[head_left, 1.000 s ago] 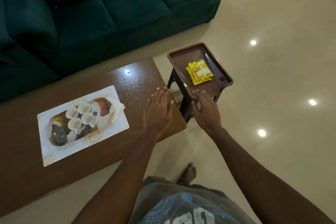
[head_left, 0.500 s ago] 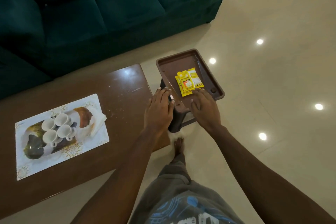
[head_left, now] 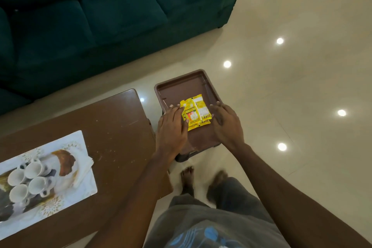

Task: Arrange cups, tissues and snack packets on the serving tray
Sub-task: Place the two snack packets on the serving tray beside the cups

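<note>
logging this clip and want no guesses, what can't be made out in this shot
Head view:
- Snack packets: overlapped, left edge under the left hand; count unclear.
- Stand beneath the brown tray: mostly hidden by the tray.
- Printed tray with cups: cut off by the left frame edge.

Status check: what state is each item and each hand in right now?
snack packets, lying flat and overlapping in the brown tray.
brown tray, holds only the packets.
left hand, straight fingers touching the packets' left edge.
right hand, relaxed beside the packets' right edge; contact unclear.
cups, four, grouped on the patterned tray.
tissues, folded, beside the cups on the patterned tray.
</note>
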